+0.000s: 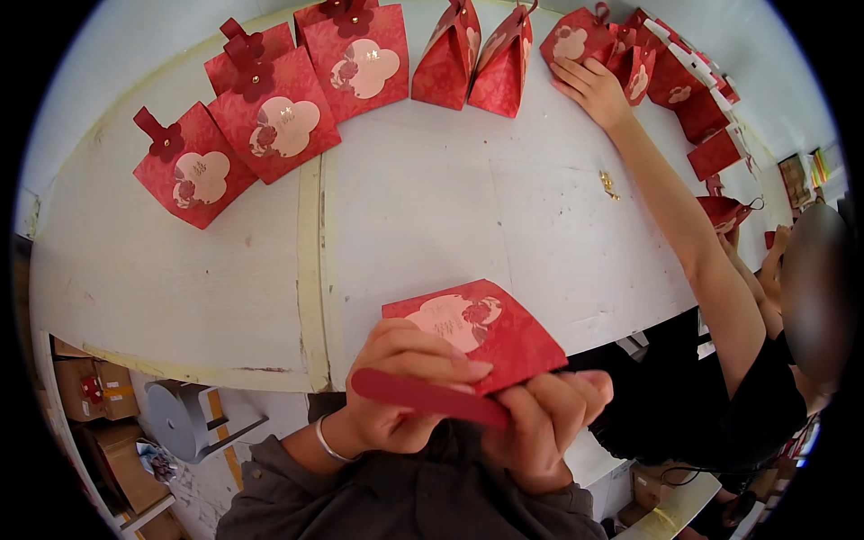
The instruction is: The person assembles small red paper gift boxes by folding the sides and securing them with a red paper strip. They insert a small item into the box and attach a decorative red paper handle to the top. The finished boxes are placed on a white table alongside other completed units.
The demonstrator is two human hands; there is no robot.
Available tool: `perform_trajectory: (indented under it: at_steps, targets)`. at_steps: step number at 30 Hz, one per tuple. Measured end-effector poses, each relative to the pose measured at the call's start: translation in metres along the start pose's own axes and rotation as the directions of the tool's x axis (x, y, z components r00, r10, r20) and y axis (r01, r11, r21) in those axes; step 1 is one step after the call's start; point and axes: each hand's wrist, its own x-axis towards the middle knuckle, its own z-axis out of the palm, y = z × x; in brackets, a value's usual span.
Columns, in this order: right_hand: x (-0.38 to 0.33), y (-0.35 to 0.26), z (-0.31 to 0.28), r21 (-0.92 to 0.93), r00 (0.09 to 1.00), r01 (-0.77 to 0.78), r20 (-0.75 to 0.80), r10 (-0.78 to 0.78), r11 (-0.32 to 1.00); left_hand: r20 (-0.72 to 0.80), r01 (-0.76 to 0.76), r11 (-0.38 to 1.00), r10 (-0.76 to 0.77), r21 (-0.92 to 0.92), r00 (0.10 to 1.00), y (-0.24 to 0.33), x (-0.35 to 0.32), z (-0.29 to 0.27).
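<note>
At the far left, three flat red paper gift bags with pale flower-shaped labels (270,117) lie overlapping on the white tabletop (432,207), well apart from the hands. Near the lower edge, the left hand (396,387), a silver bangle (328,441) on its wrist, is closed with fingers curled over the near edge of a flat red paper gift bag with a pale flower label (477,328), held just above the tabletop's front edge. The right hand (549,418) grips the same bag's red flap strip (427,396) from below. Farther right, two standing red bags (472,58) sit at the back, and a co-worker's hand (589,90) rests open on the tabletop, touching a row of red bags (675,81).
</note>
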Motion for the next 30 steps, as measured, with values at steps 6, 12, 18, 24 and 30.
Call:
perform_trajectory:
  at_steps: [6, 12, 18, 24, 30]
  targets:
    - [0.012, 0.000, 0.007, -0.029, 0.997, 0.004, 0.071, -0.002, 1.000, -0.162, 0.056, 0.975, -0.092, -0.217, 0.983, -0.009, 0.002, 0.007]
    - [0.015, -0.003, -0.001, -0.014, 0.990, -0.028, 0.139, 0.030, 1.000, -0.058, -0.022, 0.995, 0.016, -0.095, 0.998, -0.012, 0.007, -0.001]
    - [0.016, -0.017, -0.003, 0.007, 0.974, -0.192, 0.126, 0.189, 0.981, -0.069, -0.043, 0.989, 0.033, -0.144, 0.997, -0.017, 0.001, 0.000]
    - [0.025, -0.021, -0.002, -0.008, 0.971, -0.200, 0.132, 0.199, 0.980, -0.132, -0.105, 0.977, 0.081, -0.185, 0.988, -0.019, 0.004, 0.004]
    - [0.017, -0.014, -0.005, -0.007, 0.980, -0.141, 0.143, 0.141, 0.990, -0.078, -0.095, 0.987, 0.086, -0.127, 0.993, -0.013, -0.002, 0.001]
